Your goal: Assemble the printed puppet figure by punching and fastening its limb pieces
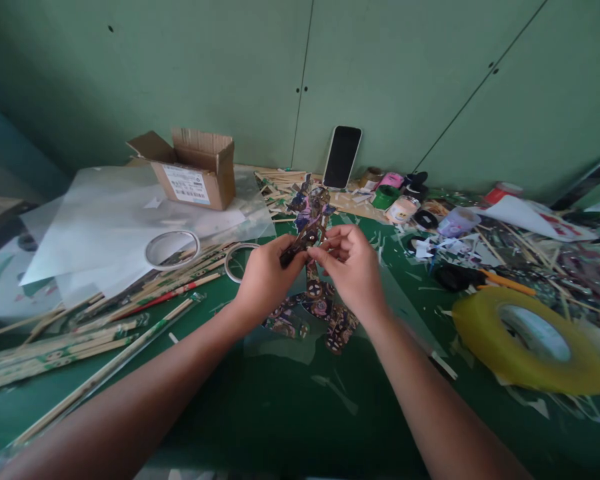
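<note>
Pinching a flat multicoloured paper puppet figure [311, 212] at its middle, left hand [266, 277] and right hand [354, 268] both have fingertips closed tight on it, figure tilted up over the green table mat [290, 413], wide yellow tape roll [480, 337] well off to the right.

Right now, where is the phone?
In the head view the phone leans against the green wall, just right of centre, behind the cut-out figure held by the left hand and right hand; the cardboard box sits to its left.
</note>
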Tool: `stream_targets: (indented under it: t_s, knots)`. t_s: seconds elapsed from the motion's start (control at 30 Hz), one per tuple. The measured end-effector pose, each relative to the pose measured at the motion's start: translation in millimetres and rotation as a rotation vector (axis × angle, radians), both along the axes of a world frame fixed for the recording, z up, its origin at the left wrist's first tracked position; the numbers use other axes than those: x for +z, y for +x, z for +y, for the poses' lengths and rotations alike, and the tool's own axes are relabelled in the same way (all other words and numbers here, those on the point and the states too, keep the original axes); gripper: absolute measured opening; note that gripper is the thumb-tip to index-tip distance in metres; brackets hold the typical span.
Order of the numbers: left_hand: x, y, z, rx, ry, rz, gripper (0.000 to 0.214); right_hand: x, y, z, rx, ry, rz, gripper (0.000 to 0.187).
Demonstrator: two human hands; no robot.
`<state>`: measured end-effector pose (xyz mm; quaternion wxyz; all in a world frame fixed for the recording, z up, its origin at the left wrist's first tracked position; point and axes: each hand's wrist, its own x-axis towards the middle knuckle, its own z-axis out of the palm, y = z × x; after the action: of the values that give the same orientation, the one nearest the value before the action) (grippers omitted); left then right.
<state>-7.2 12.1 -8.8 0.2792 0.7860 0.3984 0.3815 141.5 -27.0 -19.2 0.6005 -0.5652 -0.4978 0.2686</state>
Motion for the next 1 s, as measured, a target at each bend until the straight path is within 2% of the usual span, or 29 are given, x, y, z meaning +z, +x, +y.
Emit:
stream_targets:
  t_s: [0.07, 0.1, 0.2, 0.3, 0.53, 0.67, 0.73, 0.8, 0.83, 0.9, 0.93, 1.0]
  knots:
    - [-0.8, 0, 0, -0.033, -0.01, -0.042, 0.009, -3.5, -1, 3, 0.011, -0.023, 0.121, 0.045]
    - [-1.0, 1, -1, -0.058, -0.019, -0.065, 0.007, -4.3, -1, 4, 0.036, -0.041, 0.161, 0.046]
    - [-0.5, 1, -2, -0.12, -0.043, -0.103, 0.01, -4.0, -1, 4, 0.105, -0.081, 0.225, 0.035]
    - [1.2, -1, -1, -0.147, -0.051, -0.111, 0.007, -2.7, -2, 3, 0.081, -0.064, 0.254, 0.035]
    - [3.6, -3, 3, -0.202, -0.149, -0.181, 0.028, -1.8, 3, 2, 0.062, 0.01, 0.197, 0.03]
    - [3.1, -3, 3, -0.111, -0.168, -0.25, 0.038, 4.6, 11, -2, 0.158, 0.053, 0.031, 0.018]
    - [5.0, -6, 4, -0.075, -0.069, -0.236, 0.032, 9.1, 16, -6, 0.205, 0.086, -0.09, 0.017]
    - [7.8, -11, 6, -0.116, 0.168, -0.176, 0.017, 12.8, 20, -10, 0.238, 0.122, -0.208, 0.025]
    - [9.2, -14, 8, -0.175, 0.319, -0.144, 0.009, 14.2, 21, -12, 0.251, 0.143, -0.247, 0.028]
    - [11.1, -19, 12, -0.33, 0.595, -0.12, 0.011, 15.9, 21, -16, 0.278, 0.215, -0.282, 0.031]
    - [11.6, -21, 13, -0.4, 0.693, -0.129, 0.012, 16.4, 19, -18, 0.287, 0.273, -0.287, 0.031]
    - [12.0, -24, 15, -0.487, 0.788, -0.159, 0.009, 17.7, 17, -20, 0.297, 0.418, -0.324, 0.031]
